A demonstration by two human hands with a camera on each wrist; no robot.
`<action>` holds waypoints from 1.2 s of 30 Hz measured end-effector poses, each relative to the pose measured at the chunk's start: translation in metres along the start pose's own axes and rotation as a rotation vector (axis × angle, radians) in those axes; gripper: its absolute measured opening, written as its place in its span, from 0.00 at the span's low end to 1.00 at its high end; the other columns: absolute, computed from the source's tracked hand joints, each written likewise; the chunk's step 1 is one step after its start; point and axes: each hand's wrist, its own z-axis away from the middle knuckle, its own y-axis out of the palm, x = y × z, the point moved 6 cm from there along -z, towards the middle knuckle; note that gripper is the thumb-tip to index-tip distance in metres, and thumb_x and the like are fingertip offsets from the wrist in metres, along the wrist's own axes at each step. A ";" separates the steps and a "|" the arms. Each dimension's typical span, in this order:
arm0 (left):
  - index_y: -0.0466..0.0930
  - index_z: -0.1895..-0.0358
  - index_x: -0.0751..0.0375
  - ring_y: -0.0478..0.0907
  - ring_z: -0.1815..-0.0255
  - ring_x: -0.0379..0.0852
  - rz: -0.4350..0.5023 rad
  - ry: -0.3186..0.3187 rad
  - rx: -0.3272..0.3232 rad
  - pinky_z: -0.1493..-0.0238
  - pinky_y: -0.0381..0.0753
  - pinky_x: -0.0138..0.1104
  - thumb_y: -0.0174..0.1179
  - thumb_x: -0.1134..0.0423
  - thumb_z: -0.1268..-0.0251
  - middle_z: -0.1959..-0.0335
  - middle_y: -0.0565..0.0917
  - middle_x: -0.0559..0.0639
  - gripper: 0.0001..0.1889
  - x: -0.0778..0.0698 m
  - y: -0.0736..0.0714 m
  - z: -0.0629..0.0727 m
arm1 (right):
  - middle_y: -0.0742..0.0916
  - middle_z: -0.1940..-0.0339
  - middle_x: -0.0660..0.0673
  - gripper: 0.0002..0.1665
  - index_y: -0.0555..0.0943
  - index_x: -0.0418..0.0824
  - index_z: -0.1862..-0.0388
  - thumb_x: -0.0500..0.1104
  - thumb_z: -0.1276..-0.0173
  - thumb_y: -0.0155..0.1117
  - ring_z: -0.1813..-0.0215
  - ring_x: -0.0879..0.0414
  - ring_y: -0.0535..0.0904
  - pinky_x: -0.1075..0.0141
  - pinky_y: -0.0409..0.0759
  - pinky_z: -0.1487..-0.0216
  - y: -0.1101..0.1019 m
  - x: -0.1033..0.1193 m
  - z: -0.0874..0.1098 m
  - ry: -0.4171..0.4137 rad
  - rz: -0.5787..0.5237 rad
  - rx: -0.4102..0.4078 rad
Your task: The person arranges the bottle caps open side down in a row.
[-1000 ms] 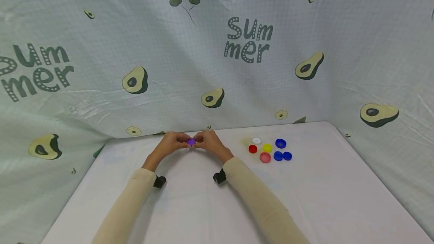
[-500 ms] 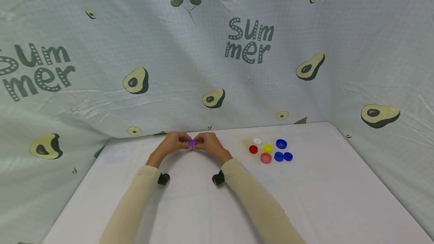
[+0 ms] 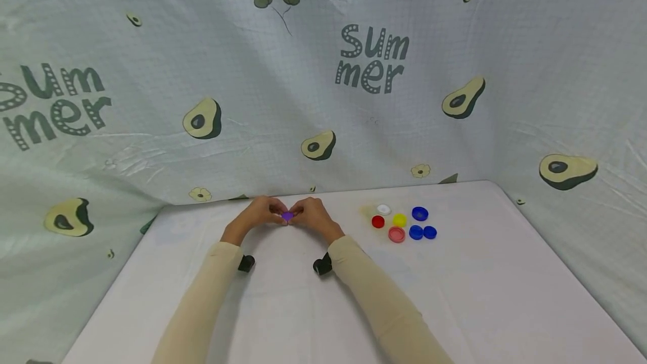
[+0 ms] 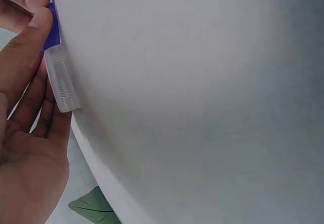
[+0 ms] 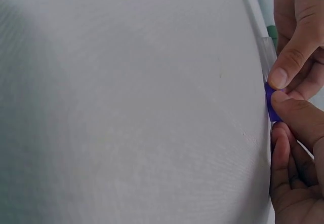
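Note:
A small purple cap (image 3: 287,216) is held between my two hands near the table's far edge. My left hand (image 3: 263,211) pinches its left side, the thumb lying over it in the left wrist view. From the other side my right hand (image 3: 312,217) pinches it between thumb and fingers. A translucent ridged cap (image 4: 62,79) sits against the purple one, in front of my left fingers; its clear edge also shows in the right wrist view. The fingertips hide much of the purple cap (image 5: 272,102).
Right of my hands lie a white cap (image 3: 383,209), a red cap (image 3: 378,222), a yellow cap (image 3: 400,220), a pinkish-red lid (image 3: 396,234) and three blue caps (image 3: 419,214). A patterned cloth (image 3: 374,139) hangs behind the white table (image 3: 485,274).
Both hands stay on the purple cap. The left forearm has shifted slightly right and forward, and the right wrist slightly left. The loose caps have not moved.

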 end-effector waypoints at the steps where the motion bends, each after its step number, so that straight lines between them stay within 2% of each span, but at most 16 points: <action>1: 0.86 0.55 0.68 0.83 0.57 0.48 0.009 -0.008 0.005 0.50 0.83 0.41 0.74 0.67 0.41 0.60 0.88 0.54 0.13 0.000 0.001 -0.001 | 0.91 0.62 0.46 0.13 0.90 0.38 0.55 0.41 0.38 0.78 0.61 0.60 0.83 0.73 0.79 0.58 -0.001 -0.001 0.001 0.005 0.002 -0.002; 8: 0.86 0.54 0.67 0.83 0.51 0.50 0.033 -0.022 0.021 0.45 0.82 0.43 0.73 0.67 0.39 0.57 0.88 0.54 0.13 0.000 0.007 -0.006 | 0.91 0.63 0.46 0.13 0.90 0.36 0.56 0.39 0.39 0.78 0.63 0.60 0.82 0.71 0.80 0.58 -0.004 -0.005 0.005 0.032 -0.031 -0.033; 20: 0.85 0.56 0.70 0.81 0.57 0.48 -0.043 0.038 0.022 0.51 0.82 0.39 0.74 0.69 0.41 0.61 0.87 0.56 0.12 -0.004 0.008 -0.006 | 0.90 0.67 0.47 0.10 0.90 0.37 0.58 0.37 0.38 0.77 0.67 0.64 0.79 0.74 0.77 0.63 0.000 -0.003 0.005 0.028 -0.036 -0.034; 25: 0.83 0.56 0.70 0.79 0.61 0.45 -0.083 0.027 0.032 0.55 0.81 0.38 0.74 0.70 0.42 0.63 0.86 0.55 0.13 -0.007 0.006 -0.003 | 0.90 0.63 0.45 0.15 0.89 0.35 0.52 0.36 0.38 0.77 0.64 0.63 0.79 0.74 0.79 0.59 0.000 -0.001 0.001 0.003 -0.005 0.058; 30: 0.83 0.53 0.72 0.81 0.57 0.49 -0.153 0.036 0.049 0.50 0.82 0.42 0.76 0.68 0.44 0.59 0.86 0.57 0.18 -0.013 0.007 0.000 | 0.90 0.59 0.45 0.18 0.86 0.34 0.47 0.37 0.36 0.75 0.60 0.60 0.80 0.71 0.81 0.54 -0.011 0.000 0.004 -0.027 0.067 0.163; 34: 0.82 0.49 0.70 0.80 0.51 0.53 -0.257 0.062 0.016 0.45 0.80 0.47 0.76 0.63 0.43 0.54 0.85 0.57 0.21 -0.018 0.006 0.004 | 0.89 0.55 0.45 0.17 0.86 0.34 0.45 0.37 0.32 0.72 0.56 0.57 0.83 0.69 0.82 0.52 -0.028 0.000 0.014 -0.061 0.088 0.219; 36: 0.82 0.48 0.69 0.79 0.48 0.55 -0.273 0.074 -0.013 0.43 0.79 0.48 0.75 0.61 0.41 0.52 0.85 0.57 0.21 -0.023 0.004 0.006 | 0.89 0.54 0.44 0.17 0.85 0.35 0.44 0.37 0.31 0.71 0.53 0.55 0.83 0.68 0.83 0.50 -0.037 0.000 0.021 -0.083 0.098 0.238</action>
